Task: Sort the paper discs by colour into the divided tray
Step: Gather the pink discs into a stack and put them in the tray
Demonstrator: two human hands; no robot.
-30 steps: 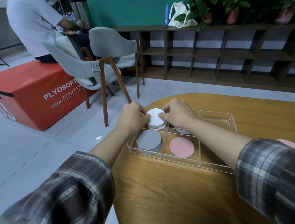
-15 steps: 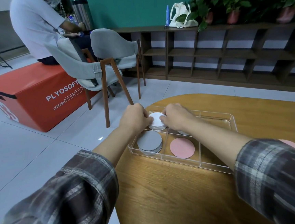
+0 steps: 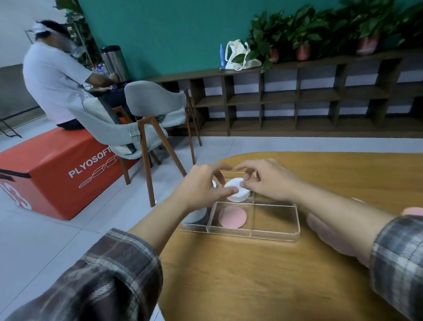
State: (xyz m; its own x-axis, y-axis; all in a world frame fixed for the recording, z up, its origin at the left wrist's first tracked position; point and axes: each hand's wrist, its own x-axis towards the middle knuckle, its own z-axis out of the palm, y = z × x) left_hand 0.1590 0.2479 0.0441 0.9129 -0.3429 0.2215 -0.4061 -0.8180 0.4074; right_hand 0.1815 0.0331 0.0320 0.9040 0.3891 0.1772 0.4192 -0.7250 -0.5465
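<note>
A person's left hand (image 3: 202,186) and right hand (image 3: 268,181) meet over a stack of white paper discs (image 3: 237,191) in the far row of a clear plastic divided tray (image 3: 275,234) on a round wooden table (image 3: 242,285). Each thumb touches the stack. The other fingers arch above it, and I cannot tell whether they grip it. A pink paper disc (image 3: 232,217) lies in the compartment nearer than the stack, with grey discs (image 3: 196,216) to its left.

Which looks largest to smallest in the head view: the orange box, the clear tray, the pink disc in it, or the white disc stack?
1. orange box
2. clear tray
3. pink disc and white disc stack: near alike, and the stack is partly covered, so unranked.
</note>
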